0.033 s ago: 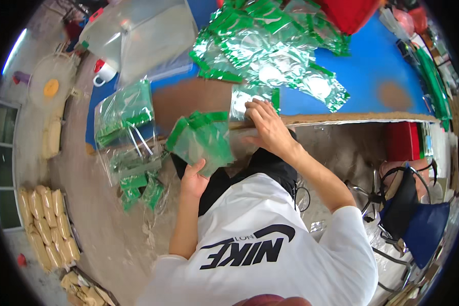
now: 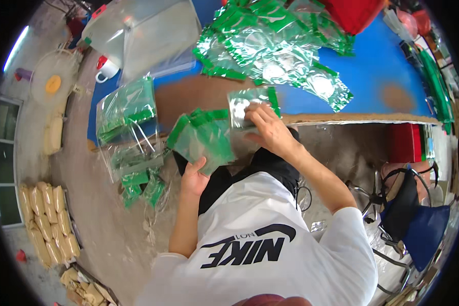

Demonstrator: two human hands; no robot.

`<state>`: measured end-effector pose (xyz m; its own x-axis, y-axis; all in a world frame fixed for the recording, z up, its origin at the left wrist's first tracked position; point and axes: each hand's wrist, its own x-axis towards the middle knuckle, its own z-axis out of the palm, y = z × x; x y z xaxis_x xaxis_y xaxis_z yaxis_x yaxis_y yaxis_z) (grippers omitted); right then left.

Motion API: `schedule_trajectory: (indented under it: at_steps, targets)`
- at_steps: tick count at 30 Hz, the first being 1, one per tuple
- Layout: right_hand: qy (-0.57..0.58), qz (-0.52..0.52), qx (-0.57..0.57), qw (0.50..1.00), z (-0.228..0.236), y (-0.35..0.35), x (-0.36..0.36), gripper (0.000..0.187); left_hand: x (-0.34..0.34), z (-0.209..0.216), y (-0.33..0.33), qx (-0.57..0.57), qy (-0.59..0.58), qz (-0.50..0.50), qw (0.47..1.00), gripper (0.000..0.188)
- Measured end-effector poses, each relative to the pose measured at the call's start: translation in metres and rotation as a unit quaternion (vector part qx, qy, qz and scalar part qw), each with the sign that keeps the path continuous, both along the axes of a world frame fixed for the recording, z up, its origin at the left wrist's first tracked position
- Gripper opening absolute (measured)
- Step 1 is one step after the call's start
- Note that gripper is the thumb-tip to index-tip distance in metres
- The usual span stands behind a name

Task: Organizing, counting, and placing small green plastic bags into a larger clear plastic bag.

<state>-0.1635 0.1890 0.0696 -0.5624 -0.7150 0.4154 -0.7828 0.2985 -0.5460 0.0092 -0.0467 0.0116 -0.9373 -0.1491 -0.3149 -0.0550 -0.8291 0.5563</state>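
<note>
Right hand curls over one packet at near edge of worktop, grip unclear, left hand pinches fanned bags; likely single-packet handling, next move needs fan steady.

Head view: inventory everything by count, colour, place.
Table: one, blue and brown, ahead
Packet pile: one, clear-green, table's far middle
Single packet: one, clear-green, near edge
Fanned bags: several, clear-green, centre
Bag stack: one, clear-green, table's left end
Translucent box: one, greyish, table's far left
Mug: one, white, table's left
Fan: one, yellow hub, far left
Bundles: several, tan, lower left
Chair: one, blue, right
Rim clutter: uncountable, mixed, edges
Shirt: one, white, bottom
Left hand: one, bare, holding fanned bags
Right hand: one, bare, on single packet
</note>
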Motion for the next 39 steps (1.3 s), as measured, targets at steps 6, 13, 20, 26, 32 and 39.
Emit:
schedule_trajectory:
  at_steps: [6,13,20,26,32,39]
  targets:
    - [0.069,0.161,-0.026,0.984,-0.002,-0.017,-0.003,0.043,-0.012,0.001,0.000,-0.016,-0.006,-0.026,1.000,0.056]
    - [0.115,-0.371,0.166,0.906,-0.018,-0.008,-0.096,0.087,-0.012,0.006,0.010,0.029,-0.006,-0.018,0.999,0.055]
    - [0.056,-0.062,0.022,0.996,-0.011,-0.004,-0.014,0.032,0.003,0.001,-0.002,0.030,0.007,0.018,0.999,0.057]
    - [-0.208,0.136,0.005,0.969,0.005,-0.025,-0.008,0.025,-0.018,0.010,0.009,-0.048,-0.007,-0.011,0.999,0.057]
    - [0.169,-0.318,0.123,0.925,-0.017,-0.013,-0.038,0.062,-0.015,0.006,0.017,-0.008,-0.021,-0.008,1.000,0.058]
    - [-0.136,0.001,-0.053,0.989,0.008,-0.006,0.016,0.030,-0.022,-0.003,0.019,-0.015,0.002,-0.036,0.999,0.057]
